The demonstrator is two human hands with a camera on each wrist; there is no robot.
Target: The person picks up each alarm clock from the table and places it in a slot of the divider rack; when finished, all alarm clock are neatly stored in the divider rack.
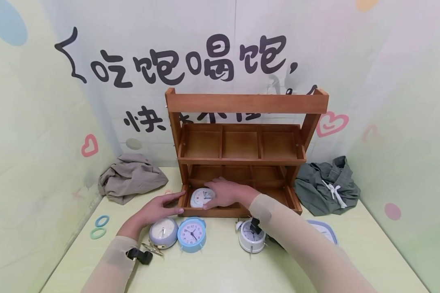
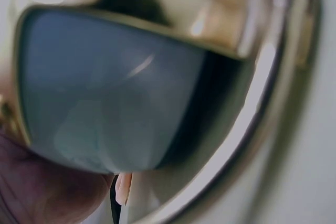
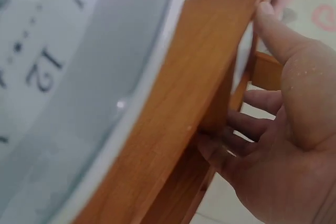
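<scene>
Low down, right hand [image 1: 227, 192] gripping white clock [image 1: 200, 198], left hand [image 1: 154, 210] spread against wooden shelf [image 1: 242, 161]

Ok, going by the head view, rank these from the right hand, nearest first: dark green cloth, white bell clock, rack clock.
From the right hand:
1. Rack clock: in its fingers, at the lower left of the wooden rack.
2. White bell clock: on the table, in front of the rack.
3. Dark green cloth: farthest, at the rack's right side.
</scene>
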